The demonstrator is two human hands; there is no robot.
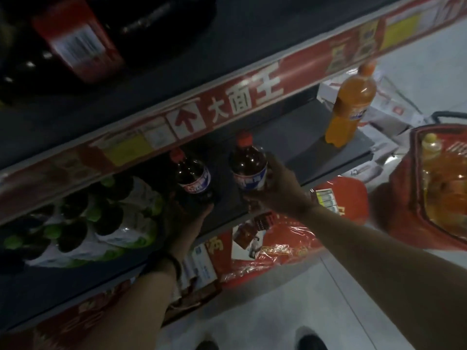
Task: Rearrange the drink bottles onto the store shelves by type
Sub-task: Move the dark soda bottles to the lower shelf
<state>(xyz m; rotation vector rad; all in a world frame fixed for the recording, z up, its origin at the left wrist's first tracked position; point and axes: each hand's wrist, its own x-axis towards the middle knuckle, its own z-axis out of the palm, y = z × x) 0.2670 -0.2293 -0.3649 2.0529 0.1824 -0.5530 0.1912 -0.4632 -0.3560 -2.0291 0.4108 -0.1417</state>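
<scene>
Cola bottles (193, 178) were the pieces being handled, both on the middle shelf (298, 127); entries below run by size. Shelf: dark deck under a red price rail (242, 97), with a bare stretch between the cola and the right end, judged as room for more of one kind. Red basket (404, 198): beyond the shelf's right end, well apart from the cola, holding yellow and orange-tinted bottles; judged to be stock not yet sorted. Wrapped pack of green-capped bottles (83, 218): at the left of the same shelf, just beside the cola. Orange bottle (351, 104): upright and alone at the right end, well apart from the cola, presumably to keep the types separate. Left cola bottle (193, 178) and right cola bottle (249, 170): caps up, near each other, not touching, probably being paired as one type; could not tell whether either rested fully on the deck. Right hand (278, 190): fingers curled round the right cola bottle at its blue label. Left hand (187, 218): wrapped about the base of the left cola bottle, in deep shadow, so finger detail was unclear.
</scene>
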